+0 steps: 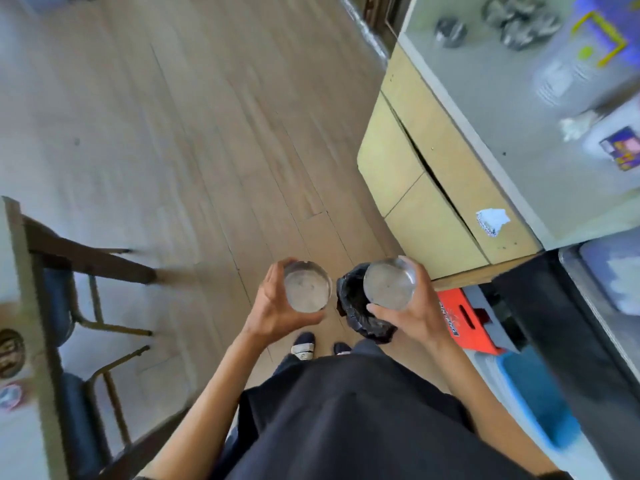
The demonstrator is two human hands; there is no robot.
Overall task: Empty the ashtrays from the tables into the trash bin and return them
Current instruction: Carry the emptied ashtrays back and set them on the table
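I hold two round clear glass ashtrays, one in each hand, at waist height. My left hand [273, 306] grips the left ashtray [306, 287] from its left side and below. My right hand [412, 311] grips the right ashtray [389, 284], which hovers over the small trash bin [353, 306] lined with a black bag on the floor. Both ashtrays face up and look grey inside; their contents are blurred. The bin stands just ahead of my feet, partly hidden by the right ashtray and hand.
A counter [485, 109] with yellow cabinet doors runs along the right, with more ashtrays [450, 32] and bottles on top. An orange box [467, 320] and blue tub [533, 403] sit on the floor at right. A table [20, 306] and dark chairs [65, 313] stand at left. Wooden floor ahead.
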